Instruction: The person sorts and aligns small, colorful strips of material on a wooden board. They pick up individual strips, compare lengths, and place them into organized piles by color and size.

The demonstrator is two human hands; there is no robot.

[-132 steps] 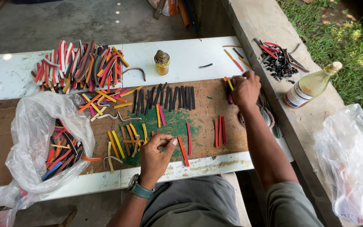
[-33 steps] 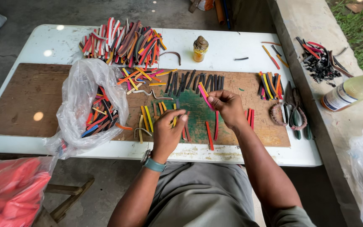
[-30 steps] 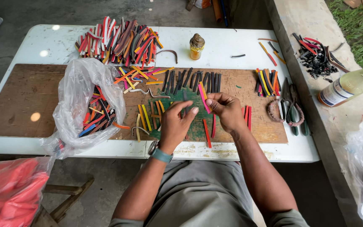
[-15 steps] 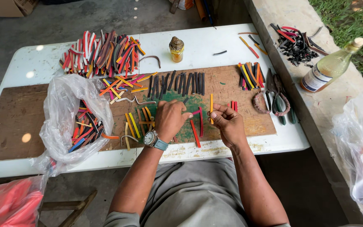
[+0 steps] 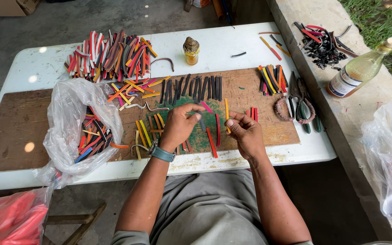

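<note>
Hovering left hand [image 5: 180, 124], right hand [image 5: 246, 134] pinching orange strip [image 5: 227, 113]

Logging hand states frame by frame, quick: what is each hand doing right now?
Left hand: fingers pinched on a dark grey strip above the board.
Right hand: fingers closed on a yellow-orange strip.

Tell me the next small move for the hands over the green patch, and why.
Probably lay the yellow strip pinched in the right hand down beside the red strips on the green patch. The left hand holds a dark strip just above that row, where sorted pieces lie side by side.
</note>
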